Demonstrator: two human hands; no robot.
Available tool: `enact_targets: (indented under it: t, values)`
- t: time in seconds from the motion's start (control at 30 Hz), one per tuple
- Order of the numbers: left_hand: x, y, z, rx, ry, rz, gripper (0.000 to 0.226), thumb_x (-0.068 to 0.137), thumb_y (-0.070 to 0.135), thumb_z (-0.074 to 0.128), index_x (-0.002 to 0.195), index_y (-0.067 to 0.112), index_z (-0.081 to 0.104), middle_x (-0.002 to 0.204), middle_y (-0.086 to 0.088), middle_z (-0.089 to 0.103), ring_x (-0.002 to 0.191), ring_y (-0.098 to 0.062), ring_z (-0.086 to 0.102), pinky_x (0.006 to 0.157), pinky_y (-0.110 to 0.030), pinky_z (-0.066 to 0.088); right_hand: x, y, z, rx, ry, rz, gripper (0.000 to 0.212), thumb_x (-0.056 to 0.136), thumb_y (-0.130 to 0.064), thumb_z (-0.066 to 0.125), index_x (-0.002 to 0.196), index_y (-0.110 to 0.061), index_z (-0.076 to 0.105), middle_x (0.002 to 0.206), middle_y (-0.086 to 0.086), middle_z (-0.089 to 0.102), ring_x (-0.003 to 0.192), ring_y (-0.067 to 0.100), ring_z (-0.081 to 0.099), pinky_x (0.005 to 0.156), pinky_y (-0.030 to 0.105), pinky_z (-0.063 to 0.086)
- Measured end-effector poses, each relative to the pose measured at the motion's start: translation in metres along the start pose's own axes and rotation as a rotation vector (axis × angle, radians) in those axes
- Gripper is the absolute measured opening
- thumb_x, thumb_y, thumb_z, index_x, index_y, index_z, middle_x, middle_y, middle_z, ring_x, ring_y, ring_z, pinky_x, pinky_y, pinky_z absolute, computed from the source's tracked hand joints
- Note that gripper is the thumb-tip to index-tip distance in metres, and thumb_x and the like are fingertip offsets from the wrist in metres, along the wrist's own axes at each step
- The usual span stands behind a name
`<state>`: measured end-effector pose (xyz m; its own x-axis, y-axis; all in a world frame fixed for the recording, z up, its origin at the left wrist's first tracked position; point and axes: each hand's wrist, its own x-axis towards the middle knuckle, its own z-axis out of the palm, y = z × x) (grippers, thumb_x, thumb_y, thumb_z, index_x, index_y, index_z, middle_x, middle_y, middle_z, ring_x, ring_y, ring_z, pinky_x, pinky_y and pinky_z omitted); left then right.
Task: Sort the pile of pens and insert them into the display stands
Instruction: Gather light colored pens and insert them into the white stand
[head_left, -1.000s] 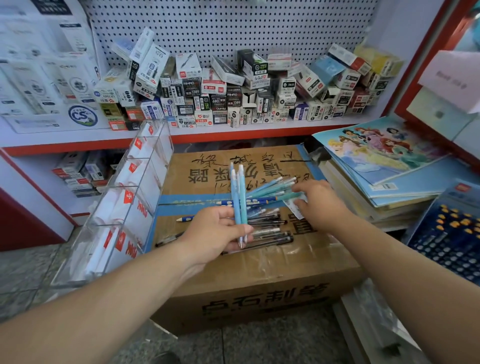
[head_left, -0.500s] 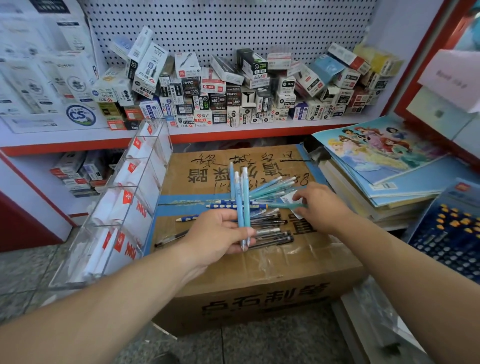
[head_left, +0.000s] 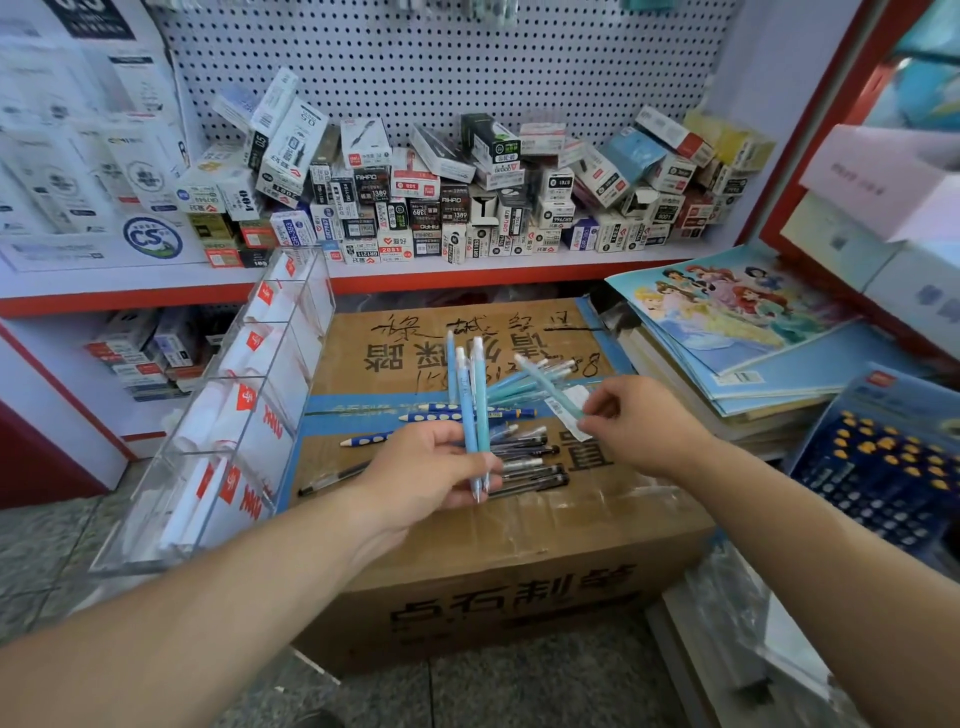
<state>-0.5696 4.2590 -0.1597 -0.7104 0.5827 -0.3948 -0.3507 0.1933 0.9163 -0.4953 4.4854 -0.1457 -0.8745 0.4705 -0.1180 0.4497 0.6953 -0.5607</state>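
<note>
My left hand (head_left: 421, 475) grips three light blue pens (head_left: 474, 410) upright, tips down, above a cardboard box (head_left: 467, 566). My right hand (head_left: 636, 421) pinches the lower end of one teal pen (head_left: 548, 387), lifted at a slant off the pile. The pile of pens (head_left: 524, 457) lies on the box top: more teal pens, blue dotted pencils and several black and clear pens. A clear acrylic display stand (head_left: 234, 415) with several compartments leans at the box's left side, holding white and red cards.
A red-edged shelf (head_left: 467, 273) crowded with small pen boxes runs behind, under a pegboard. Stacked notebooks (head_left: 737, 332) lie to the right of the box, calculators (head_left: 883, 462) further right. Grey tiled floor lies below.
My right hand has lifted one teal pen up off the pile, pulling back to the right. The left hand stays in place with its blue pens.
</note>
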Motion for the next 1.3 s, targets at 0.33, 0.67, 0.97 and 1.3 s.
enact_targets:
  t: [0.33,0.67,0.97,1.3]
  values:
    - [0.001,-0.003,0.006,0.087,-0.063,0.071,0.028,0.090,-0.002,0.069,0.116,0.009,0.069,0.099,-0.014,0.078,0.098,-0.031,0.075,0.089,-0.044,0.061,-0.027,-0.047,0.033,0.709,-0.288,0.127,0.008,0.089,-0.005,0.075,0.091,-0.003,0.068,0.075,0.013,0.074,0.066,0.021,0.071,0.067,0.033,0.063]
    - [0.009,-0.005,-0.008,0.057,0.040,0.049,0.028,0.082,-0.002,0.078,0.107,0.010,0.073,0.091,-0.013,0.078,0.079,-0.020,0.075,0.065,-0.030,0.058,0.007,-0.045,0.034,0.453,-0.213,0.007,0.008,0.092,-0.020,0.074,0.089,-0.013,0.075,0.084,0.006,0.076,0.074,0.015,0.071,0.067,0.027,0.059]
    - [0.015,-0.008,-0.015,-0.004,0.068,0.003,0.023,0.082,0.000,0.078,0.103,0.009,0.072,0.095,-0.016,0.078,0.081,-0.022,0.076,0.081,-0.040,0.061,0.085,0.018,0.045,-0.184,0.067,-0.114,0.031,0.100,-0.018,0.056,0.130,-0.018,0.062,0.123,0.007,0.053,0.127,0.028,0.039,0.107,0.045,0.042]
    - [0.017,-0.007,-0.018,-0.018,0.070,-0.013,0.029,0.084,0.000,0.077,0.110,0.009,0.070,0.102,-0.014,0.078,0.096,-0.030,0.075,0.078,-0.035,0.063,0.086,0.023,0.039,-0.224,0.061,-0.146,0.011,0.094,-0.022,0.068,0.097,-0.028,0.060,0.102,-0.004,0.049,0.111,0.021,0.043,0.096,0.038,0.044]
